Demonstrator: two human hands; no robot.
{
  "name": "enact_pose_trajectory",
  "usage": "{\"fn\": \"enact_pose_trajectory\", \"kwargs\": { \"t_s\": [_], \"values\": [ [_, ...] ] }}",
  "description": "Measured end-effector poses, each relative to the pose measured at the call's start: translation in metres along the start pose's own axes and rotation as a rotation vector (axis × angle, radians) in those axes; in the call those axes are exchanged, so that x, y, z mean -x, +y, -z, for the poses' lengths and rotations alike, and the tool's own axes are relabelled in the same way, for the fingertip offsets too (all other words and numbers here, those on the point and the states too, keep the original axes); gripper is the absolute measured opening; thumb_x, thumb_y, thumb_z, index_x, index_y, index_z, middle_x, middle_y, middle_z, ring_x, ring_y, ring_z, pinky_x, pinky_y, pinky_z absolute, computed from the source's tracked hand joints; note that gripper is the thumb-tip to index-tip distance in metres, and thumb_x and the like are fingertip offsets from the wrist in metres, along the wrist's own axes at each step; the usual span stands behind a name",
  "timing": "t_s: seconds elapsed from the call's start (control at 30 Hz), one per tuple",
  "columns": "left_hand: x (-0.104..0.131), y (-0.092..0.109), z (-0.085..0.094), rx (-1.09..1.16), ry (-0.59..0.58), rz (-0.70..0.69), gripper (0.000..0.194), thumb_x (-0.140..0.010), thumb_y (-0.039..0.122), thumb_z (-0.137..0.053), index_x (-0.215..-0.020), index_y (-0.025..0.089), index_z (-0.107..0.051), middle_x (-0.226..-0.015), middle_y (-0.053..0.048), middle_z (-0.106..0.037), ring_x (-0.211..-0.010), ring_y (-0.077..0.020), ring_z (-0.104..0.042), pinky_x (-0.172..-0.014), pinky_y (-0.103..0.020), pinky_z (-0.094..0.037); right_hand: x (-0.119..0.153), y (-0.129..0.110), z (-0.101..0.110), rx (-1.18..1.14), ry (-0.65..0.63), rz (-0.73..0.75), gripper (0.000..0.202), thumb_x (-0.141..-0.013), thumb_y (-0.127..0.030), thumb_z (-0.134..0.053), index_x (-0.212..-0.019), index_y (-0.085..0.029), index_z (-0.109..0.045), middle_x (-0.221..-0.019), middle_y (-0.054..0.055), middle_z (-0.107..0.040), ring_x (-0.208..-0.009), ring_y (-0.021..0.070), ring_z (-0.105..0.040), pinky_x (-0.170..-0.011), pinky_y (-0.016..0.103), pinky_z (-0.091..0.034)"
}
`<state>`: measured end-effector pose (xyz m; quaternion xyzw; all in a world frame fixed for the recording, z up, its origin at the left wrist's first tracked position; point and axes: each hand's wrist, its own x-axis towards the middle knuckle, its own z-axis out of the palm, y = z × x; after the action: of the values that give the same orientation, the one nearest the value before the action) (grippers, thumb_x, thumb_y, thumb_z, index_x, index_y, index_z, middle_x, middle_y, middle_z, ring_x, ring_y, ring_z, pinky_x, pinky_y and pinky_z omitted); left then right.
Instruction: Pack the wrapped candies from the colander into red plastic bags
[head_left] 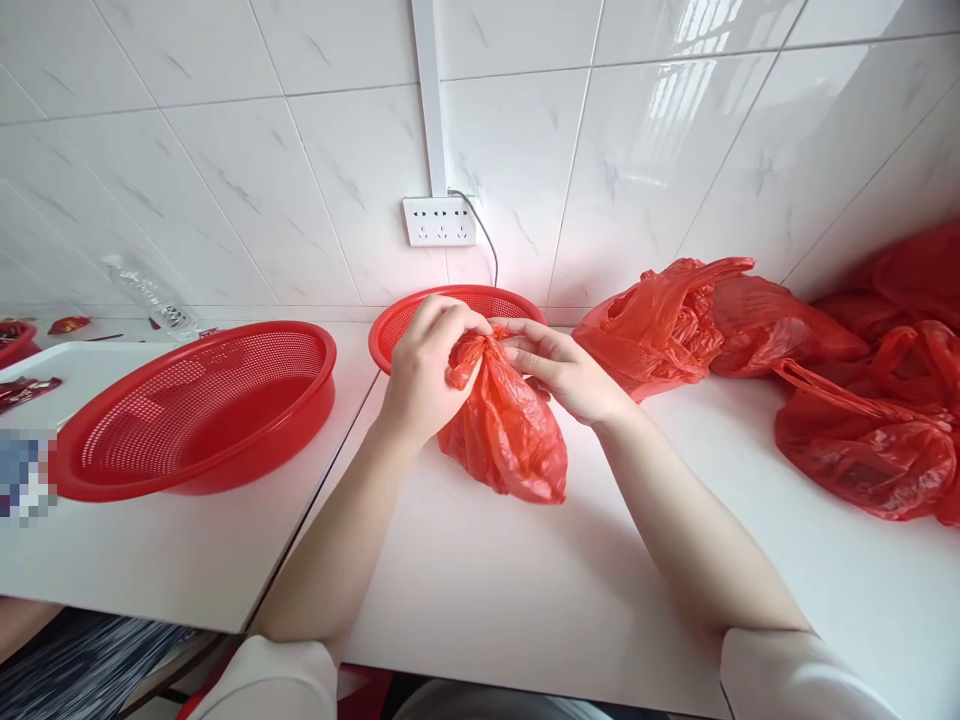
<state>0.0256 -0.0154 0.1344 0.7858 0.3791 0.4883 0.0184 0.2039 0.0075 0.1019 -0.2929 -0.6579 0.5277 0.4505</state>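
Observation:
A red plastic bag (510, 430) with its neck gathered and twisted sits between my hands over the white table (450, 590). My left hand (431, 365) is closed on the bag's neck from the left. From the right, the fingers of my right hand (566, 370) pinch the same knotted-looking top. The bag's lower part bulges toward me; its contents cannot be made out. Behind my hands stands a red plastic basket (382, 330), partly hidden by them.
A larger red perforated basket (202, 420) stands at left by a white tray (82, 365) and a clear plastic bottle (154, 300). Several filled red bags (862, 450) lie at right. A power socket (440, 222) with a cable is on the tiled wall. Part of another person shows at lower left.

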Motion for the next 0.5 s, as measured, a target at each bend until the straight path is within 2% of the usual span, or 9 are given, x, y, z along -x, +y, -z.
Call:
{"fn": "enact_pose_trajectory", "kwargs": {
  "t_s": [0.07,0.13,0.23,0.33,0.4,0.5],
  "values": [
    [-0.001,-0.005,-0.002,0.032,-0.019,0.001,0.016,-0.076,0.009,-0.059,-0.085,0.021,-0.066,-0.093,-0.004,-0.065,-0.087,-0.0168,-0.061,-0.077,-0.027,-0.05,0.0,0.0,0.003,0.07,0.074,0.064,0.035,-0.086,-0.042,-0.059,-0.115,-0.024,-0.061,-0.091,0.003,-0.066,-0.062,0.0099,-0.055,-0.052,0.024,-0.044],
    [-0.001,-0.009,-0.002,0.063,-0.096,-0.004,0.016,-0.076,0.011,-0.061,-0.086,0.021,-0.069,-0.087,-0.003,-0.068,-0.082,-0.0162,-0.063,-0.075,-0.027,-0.05,0.0,0.0,0.006,0.166,0.132,0.139,0.028,-0.084,-0.041,-0.062,-0.102,-0.02,-0.066,-0.086,0.003,-0.066,-0.064,0.0109,-0.057,-0.055,0.025,-0.045],
    [0.0,-0.015,0.001,0.097,-0.184,0.01,0.019,-0.077,0.014,-0.063,-0.09,0.023,-0.074,-0.089,-0.003,-0.072,-0.082,-0.0172,-0.065,-0.077,-0.029,-0.05,0.002,-0.001,0.013,0.354,0.128,0.184,0.021,-0.081,-0.035,-0.065,-0.094,-0.019,-0.067,-0.086,0.004,-0.067,-0.073,0.0148,-0.061,-0.065,0.03,-0.049],
    [0.0,-0.018,0.006,0.124,-0.236,0.073,0.021,-0.078,0.022,-0.065,-0.097,0.023,-0.075,-0.093,-0.004,-0.074,-0.085,-0.0186,-0.066,-0.081,-0.03,-0.05,0.004,-0.005,0.02,0.549,0.146,0.243,0.013,-0.079,-0.032,-0.067,-0.085,-0.021,-0.067,-0.083,0.003,-0.063,-0.077,0.016,-0.057,-0.073,0.033,-0.048],
    [0.0,-0.018,0.009,0.154,-0.267,0.135,0.025,-0.08,0.025,-0.063,-0.101,0.022,-0.075,-0.087,-0.004,-0.073,-0.081,-0.018,-0.066,-0.078,-0.03,-0.051,0.005,-0.008,0.024,0.505,0.109,0.263,0.014,-0.076,-0.034,-0.07,-0.078,-0.021,-0.065,-0.084,0.003,-0.061,-0.083,0.017,-0.056,-0.078,0.034,-0.047],
    [0.0,-0.018,0.013,0.303,-0.272,0.324,0.027,-0.076,0.019,-0.06,-0.098,0.02,-0.076,-0.072,-0.002,-0.068,-0.07,-0.0161,-0.063,-0.069,-0.028,-0.051,0.005,-0.011,0.028,0.218,-0.02,0.215,0.02,-0.075,-0.04,-0.072,-0.074,-0.021,-0.064,-0.1,0.004,-0.06,-0.098,0.02,-0.056,-0.088,0.039,-0.047]
  ]
}}
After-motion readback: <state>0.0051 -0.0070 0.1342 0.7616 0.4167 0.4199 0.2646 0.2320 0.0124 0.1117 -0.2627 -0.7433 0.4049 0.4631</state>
